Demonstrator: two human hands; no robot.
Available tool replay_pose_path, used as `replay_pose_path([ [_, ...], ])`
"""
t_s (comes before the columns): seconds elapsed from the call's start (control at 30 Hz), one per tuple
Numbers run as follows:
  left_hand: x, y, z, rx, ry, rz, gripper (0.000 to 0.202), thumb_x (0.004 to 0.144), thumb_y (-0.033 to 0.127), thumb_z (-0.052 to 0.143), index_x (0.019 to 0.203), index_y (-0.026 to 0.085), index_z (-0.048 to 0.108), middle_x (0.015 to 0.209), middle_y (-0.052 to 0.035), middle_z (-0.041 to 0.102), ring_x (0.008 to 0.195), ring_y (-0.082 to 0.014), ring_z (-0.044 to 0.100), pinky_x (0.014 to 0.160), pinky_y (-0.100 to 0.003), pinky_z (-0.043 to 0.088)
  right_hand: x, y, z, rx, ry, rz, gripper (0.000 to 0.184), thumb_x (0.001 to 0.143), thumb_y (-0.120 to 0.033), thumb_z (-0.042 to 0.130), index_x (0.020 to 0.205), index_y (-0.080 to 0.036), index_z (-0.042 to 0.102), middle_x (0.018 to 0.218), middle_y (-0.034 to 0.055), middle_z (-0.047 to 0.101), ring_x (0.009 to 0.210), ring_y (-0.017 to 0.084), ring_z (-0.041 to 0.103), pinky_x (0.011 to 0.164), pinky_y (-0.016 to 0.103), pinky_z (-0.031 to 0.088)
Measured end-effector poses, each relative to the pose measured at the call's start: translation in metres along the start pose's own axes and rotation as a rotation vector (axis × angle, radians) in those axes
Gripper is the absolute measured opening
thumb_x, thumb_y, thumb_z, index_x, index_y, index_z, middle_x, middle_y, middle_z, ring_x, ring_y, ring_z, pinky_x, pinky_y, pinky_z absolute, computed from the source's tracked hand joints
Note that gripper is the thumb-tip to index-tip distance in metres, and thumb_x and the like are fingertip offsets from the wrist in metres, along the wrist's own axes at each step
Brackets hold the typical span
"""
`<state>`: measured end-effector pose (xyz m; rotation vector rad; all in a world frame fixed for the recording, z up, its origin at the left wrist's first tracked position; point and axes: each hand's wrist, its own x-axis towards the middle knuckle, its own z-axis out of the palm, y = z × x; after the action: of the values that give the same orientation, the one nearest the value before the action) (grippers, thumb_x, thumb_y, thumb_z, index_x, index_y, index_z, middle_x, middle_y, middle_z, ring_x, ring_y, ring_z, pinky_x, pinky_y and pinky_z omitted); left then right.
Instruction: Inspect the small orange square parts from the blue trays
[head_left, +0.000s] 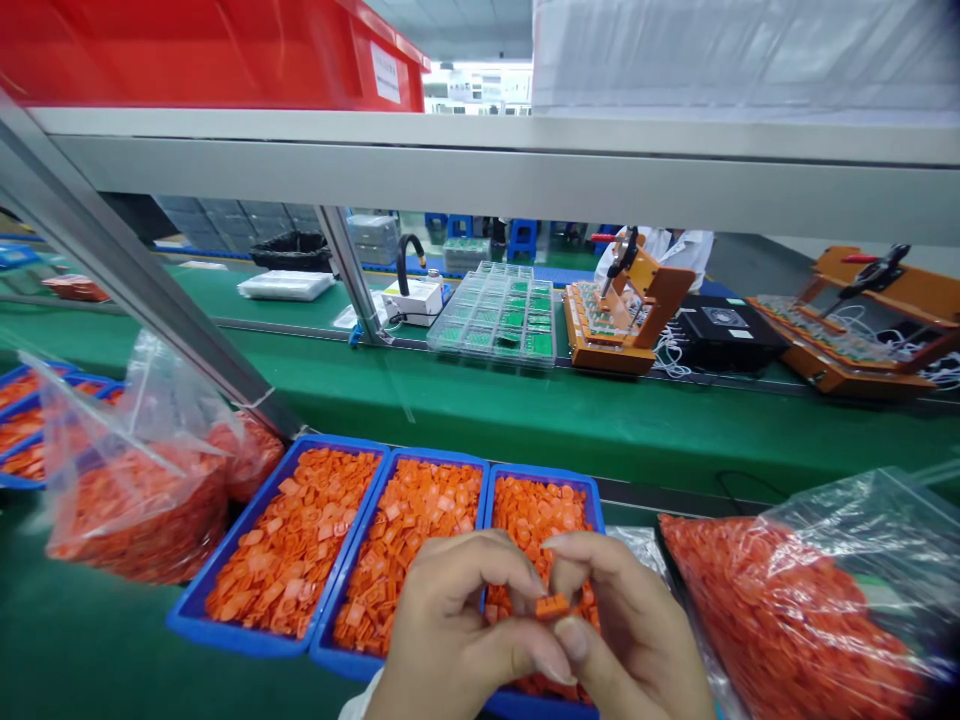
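Both my hands meet over the right-hand blue tray (600,510), with a small orange plastic part (552,606) between their fingertips. My left hand (457,620) pinches the part from the left with thumb and forefinger. From the other side, my right hand (630,630) closes on it the same way. Loose orange parts (536,510) fill the tray below, partly hidden by my hands. Beside it stand a middle blue tray (322,640) and a left blue tray (187,620), both full of similar orange pieces.
Clear bags of orange parts lie at left (142,500) and right (795,610). A metal shelf frame (480,170) crosses above, carrying a red bin (225,60). Behind are clear trays of green boards (495,315), orange fixtures (615,340) and a person in white (694,255).
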<state>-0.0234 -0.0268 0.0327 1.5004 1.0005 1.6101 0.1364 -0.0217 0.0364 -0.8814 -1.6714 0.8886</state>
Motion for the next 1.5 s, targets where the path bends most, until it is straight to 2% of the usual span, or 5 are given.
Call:
replay_pose_path([
  [0.27, -0.002, -0.002, -0.004, 0.047, -0.072, -0.137, 0.029, 0.092, 0.049, 0.077, 0.084, 0.021, 0.074, 0.074, -0.0001, 0.072, 0.067, -0.0122, 0.063, 0.060, -0.021, 0.045, -0.001, 0.009, 0.001, -0.012, 0.046, -0.050, 0.003, 0.101, -0.028, 0.063, 0.100, -0.030, 0.064, 0.073, -0.0035, 0.065, 0.065, 0.015, 0.063, 0.059, 0.025, 0.048],
  [0.43, -0.005, -0.005, -0.004, -0.005, -0.171, -0.204, 0.032, 0.104, 0.042, 0.061, 0.082, 0.019, 0.067, 0.070, 0.0005, 0.061, 0.065, -0.0121, 0.053, 0.062, -0.025, 0.039, 0.001, 0.010, 0.003, 0.006, 0.018, -0.021, 0.020, 0.101, -0.028, 0.058, 0.081, -0.024, 0.056, 0.068, -0.0038, 0.057, 0.060, 0.012, 0.056, 0.056, 0.026, 0.040],
  [0.57, -0.006, -0.006, -0.005, -0.035, -0.187, -0.220, 0.034, 0.109, 0.038, 0.052, 0.082, 0.020, 0.062, 0.074, 0.0003, 0.059, 0.069, -0.0129, 0.051, 0.067, -0.028, 0.038, 0.002, 0.007, 0.003, -0.011, -0.016, 0.015, 0.022, 0.101, -0.028, 0.056, 0.080, -0.023, 0.058, 0.068, -0.0031, 0.059, 0.061, 0.013, 0.057, 0.057, 0.026, 0.040],
  [1.07, -0.005, -0.007, -0.004, 0.012, -0.258, -0.231, 0.036, 0.111, 0.038, 0.046, 0.081, 0.020, 0.055, 0.075, 0.0007, 0.055, 0.071, -0.0142, 0.050, 0.068, -0.031, 0.034, 0.001, 0.009, 0.002, 0.024, 0.016, 0.013, 0.025, 0.100, -0.028, 0.055, 0.075, -0.023, 0.057, 0.064, -0.0031, 0.056, 0.057, 0.013, 0.054, 0.054, 0.027, 0.037],
  [1.5, -0.001, -0.004, -0.004, 0.071, -0.290, -0.117, 0.034, 0.110, 0.036, 0.043, 0.082, 0.020, 0.053, 0.074, 0.0001, 0.052, 0.070, -0.0147, 0.051, 0.068, -0.030, 0.036, 0.003, 0.005, 0.003, 0.009, -0.013, 0.031, 0.026, 0.099, -0.029, 0.054, 0.074, -0.023, 0.056, 0.064, -0.0029, 0.053, 0.056, 0.013, 0.051, 0.053, 0.028, 0.036],
])
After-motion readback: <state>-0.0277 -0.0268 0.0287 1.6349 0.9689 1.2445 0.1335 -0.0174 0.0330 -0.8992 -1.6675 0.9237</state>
